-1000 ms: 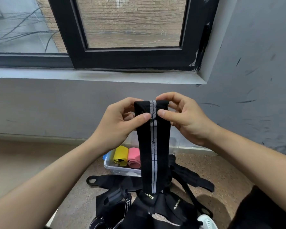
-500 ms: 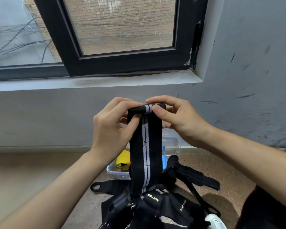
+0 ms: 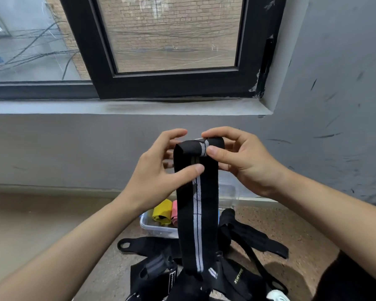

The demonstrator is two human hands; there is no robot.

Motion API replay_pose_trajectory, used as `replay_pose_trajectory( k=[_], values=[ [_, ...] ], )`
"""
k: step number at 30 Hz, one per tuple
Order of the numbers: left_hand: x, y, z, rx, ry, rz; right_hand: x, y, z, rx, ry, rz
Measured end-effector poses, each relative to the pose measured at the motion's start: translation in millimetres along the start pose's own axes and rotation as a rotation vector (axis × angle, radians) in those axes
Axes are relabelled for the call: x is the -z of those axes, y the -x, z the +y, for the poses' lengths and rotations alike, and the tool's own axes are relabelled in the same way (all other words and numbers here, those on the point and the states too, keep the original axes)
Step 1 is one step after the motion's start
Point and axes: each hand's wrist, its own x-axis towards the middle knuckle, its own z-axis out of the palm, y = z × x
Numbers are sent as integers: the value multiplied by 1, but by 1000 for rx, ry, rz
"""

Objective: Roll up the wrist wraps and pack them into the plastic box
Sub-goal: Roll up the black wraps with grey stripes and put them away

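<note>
Early days tbh: left hand (image 3: 156,170) and right hand (image 3: 243,164) both pinch-grip the wrap (image 3: 197,203) at its barely rolled top mid-frame, while the pile (image 3: 248,237) by the box (image 3: 154,229) lower down waits unrolled.

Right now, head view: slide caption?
Left hand and right hand roll the top of a black striped wrist wrap; clear plastic box behind it.
</note>
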Motion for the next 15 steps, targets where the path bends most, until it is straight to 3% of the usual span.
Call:
replay_pose_trajectory(
  k=[2, 7, 15],
  values=[
    [-1, 1, 1, 63, 81, -33, 1, 0, 0, 36, 55, 24],
    [-10, 2, 0, 69, 115, 64, -2, 1, 6, 195, 314, 97],
    [-6, 0, -2, -14, 140, 93, -2, 3, 8, 300, 608, 58]
  ],
)
